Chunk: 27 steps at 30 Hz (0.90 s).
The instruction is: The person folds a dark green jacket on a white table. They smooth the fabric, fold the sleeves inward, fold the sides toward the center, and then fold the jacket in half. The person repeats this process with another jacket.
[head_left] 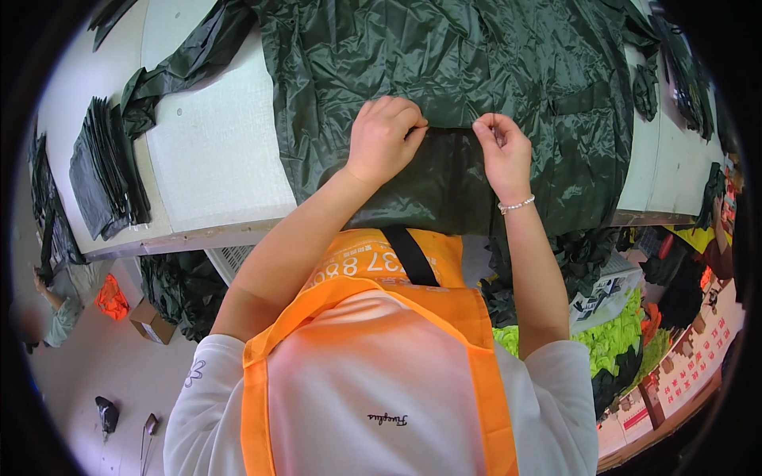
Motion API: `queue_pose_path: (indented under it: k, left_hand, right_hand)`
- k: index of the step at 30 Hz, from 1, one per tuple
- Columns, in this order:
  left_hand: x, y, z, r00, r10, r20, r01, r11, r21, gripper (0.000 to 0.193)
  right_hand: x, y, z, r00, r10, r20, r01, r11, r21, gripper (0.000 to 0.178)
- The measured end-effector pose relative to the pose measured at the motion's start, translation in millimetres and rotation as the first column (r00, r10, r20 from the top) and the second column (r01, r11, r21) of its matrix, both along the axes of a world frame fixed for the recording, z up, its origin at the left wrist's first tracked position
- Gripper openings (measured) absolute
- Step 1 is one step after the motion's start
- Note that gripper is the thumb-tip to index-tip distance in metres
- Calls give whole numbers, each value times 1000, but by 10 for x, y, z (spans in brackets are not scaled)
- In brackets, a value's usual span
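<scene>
A shiny dark green jacket (381, 59) lies spread and wrinkled over the table, its lower end hanging near the front edge. My left hand (387, 136) pinches an edge of the fabric between thumb and fingers, around the garment's middle. A short way to the right, my right hand (505, 151) pinches the same edge, with a beaded bracelet on the wrist. The edge runs nearly straight between both hands, and below it the cloth lies smoother and darker. One sleeve (186, 67) stretches out to the left across the table.
The pale table (214, 151) ends just before my waist. Folded dark green pieces (107, 170) are stacked at its left. On the floor are a cardboard box (152, 321) and orange cloth (113, 297). To the right lies bright yellow-green fabric (611, 337). Another person (63, 305) is at far left.
</scene>
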State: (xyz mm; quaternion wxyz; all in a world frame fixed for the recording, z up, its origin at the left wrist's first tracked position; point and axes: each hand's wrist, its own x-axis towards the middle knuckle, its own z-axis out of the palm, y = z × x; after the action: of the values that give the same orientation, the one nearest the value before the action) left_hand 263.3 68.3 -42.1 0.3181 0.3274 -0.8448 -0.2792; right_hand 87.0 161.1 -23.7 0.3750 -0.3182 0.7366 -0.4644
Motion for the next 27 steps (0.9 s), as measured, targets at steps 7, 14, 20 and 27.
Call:
queue_pose_path:
  k: [7, 14, 20, 27]
  left_hand:
    - [-33, -20, 38, 999, -35, 23, 35, 999, -4, 14]
    - [-10, 6, -30, 998, -53, 28, 53, 999, -10, 12]
    - [7, 15, -54, 995, -81, 65, 83, 996, -36, 12]
    - [18, 12, -77, 989, -112, 92, 120, 990, -79, 10]
  right_hand:
    - [-135, -8, 121, 925, -191, 329, 209, 978, -19, 7]
    - [-213, 23, 76, 961, -182, 209, 184, 983, 7, 7]
    - [-110, 121, 64, 977, 211, -17, -203, 958, 204, 9]
    - [-94, 45, 169, 873, 457, -172, -398, 870, 291, 9]
